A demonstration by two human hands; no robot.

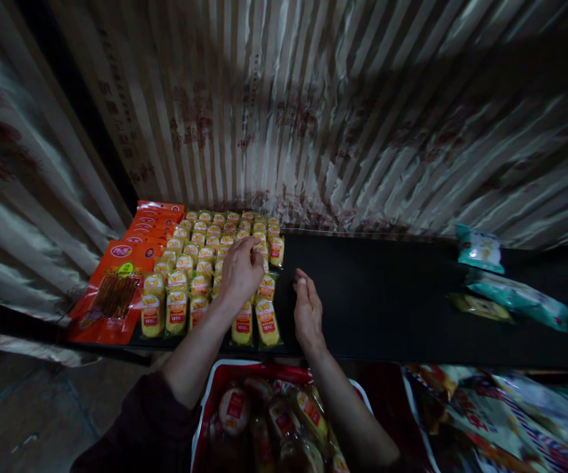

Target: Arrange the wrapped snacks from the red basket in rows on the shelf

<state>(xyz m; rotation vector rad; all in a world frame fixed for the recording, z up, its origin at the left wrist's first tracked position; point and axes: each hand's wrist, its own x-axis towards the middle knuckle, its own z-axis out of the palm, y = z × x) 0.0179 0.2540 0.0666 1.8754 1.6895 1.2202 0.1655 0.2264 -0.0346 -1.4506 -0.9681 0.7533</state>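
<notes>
Rows of small yellow snack cakes in clear wrappers (176, 312), with red and white labels, stand close together on a black shelf (372, 295). Over the right part of these rows, my left hand (240, 270) reaches in with bent fingers, its thumb and index finger a little apart. It hides some of the packs, and I see nothing held in it. My right hand (308, 309) is just right of the rows, palm turned toward them, fingers extended and holding nothing. A gap separates it from the nearest cake (267, 322), which leans slightly.
Orange snack bags (121, 282) overlap at the shelf's left end. Teal packets (520, 299) and a small yellow-green packet (480, 307) lie at the right. Below the front edge is a red basket with a white rim (205, 401), filled with wrapped snacks; more bags (500, 420) sit beside it.
</notes>
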